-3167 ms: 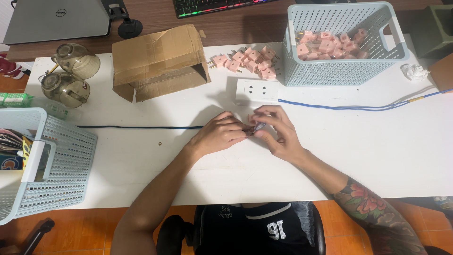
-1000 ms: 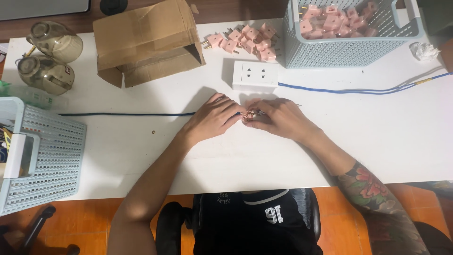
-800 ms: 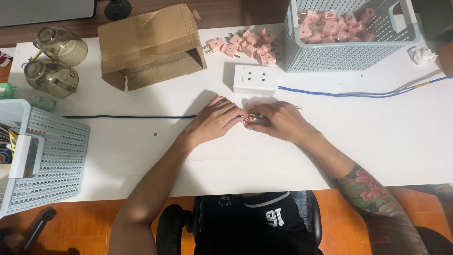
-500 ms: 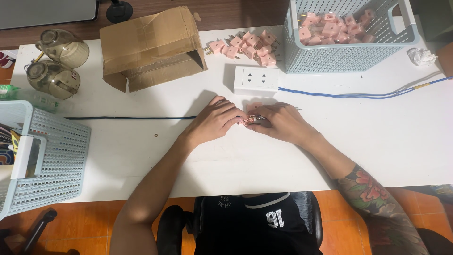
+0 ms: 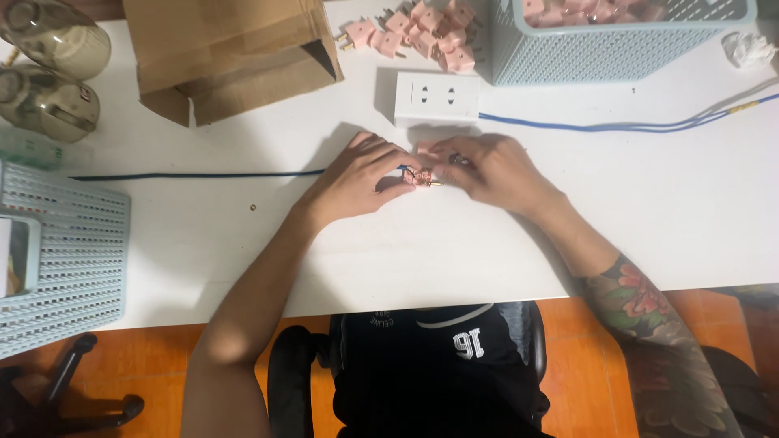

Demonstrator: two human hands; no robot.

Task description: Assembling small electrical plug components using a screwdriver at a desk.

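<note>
1. I see the blue basket (image 5: 617,61) holding pink plugs (image 5: 568,10).
2. My left hand (image 5: 357,180) and right hand (image 5: 495,169) pinch a small pink plug (image 5: 423,174) together on the white table (image 5: 406,243), fingers curled.

Torn brown cardboard box (image 5: 231,49), two glass jars (image 5: 50,77), white socket block (image 5: 436,97), pale-blue perforated baskets (image 5: 617,45).

pink plugs (image 5: 422,26), pale blue perforated basket (image 5: 617,57), white table (image 5: 454,243), brown bag (image 5: 227,49)
</note>
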